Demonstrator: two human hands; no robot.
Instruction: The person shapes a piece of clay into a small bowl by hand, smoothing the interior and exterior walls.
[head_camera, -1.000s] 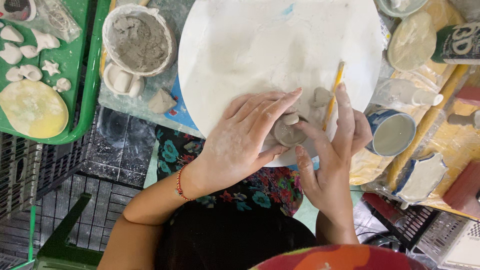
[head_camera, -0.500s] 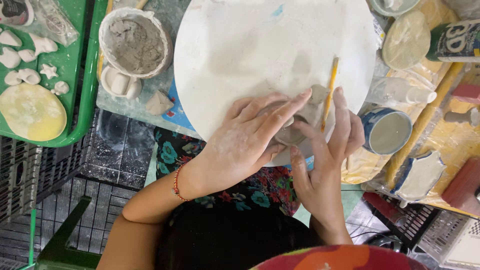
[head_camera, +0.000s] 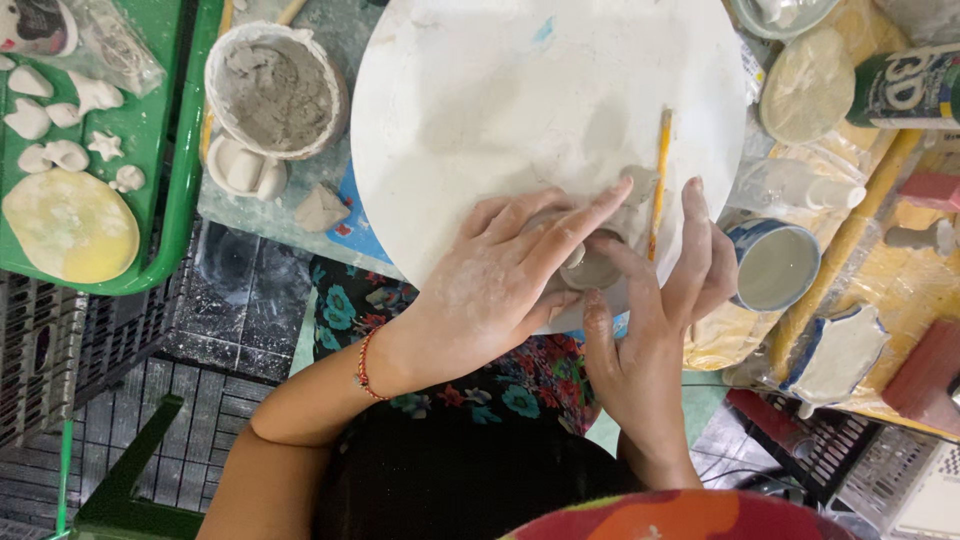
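Observation:
My left hand (head_camera: 500, 275) and my right hand (head_camera: 650, 320) meet at the near edge of a round white board (head_camera: 520, 100). Between them is a small grey clay piece (head_camera: 590, 270), cupped by both hands, with the left fingers stretched over its top and the right fingers curled around its far side. A thin yellow stick (head_camera: 658, 180) lies on the board just beyond my right fingertips, beside a small lump of clay (head_camera: 637, 182). A red thread bracelet circles my left wrist.
A bowl of grey clay (head_camera: 275, 90) stands at the left of the board. A green tray (head_camera: 150, 150) holds small white clay shapes and a yellowish disc. At the right are a blue-rimmed cup of slip (head_camera: 775, 265), a can, sponges and plastic-wrapped items.
Both hands have shifted slightly, the left fingers spreading further over the clay piece. The view has moved a little; the clay stays between the hands.

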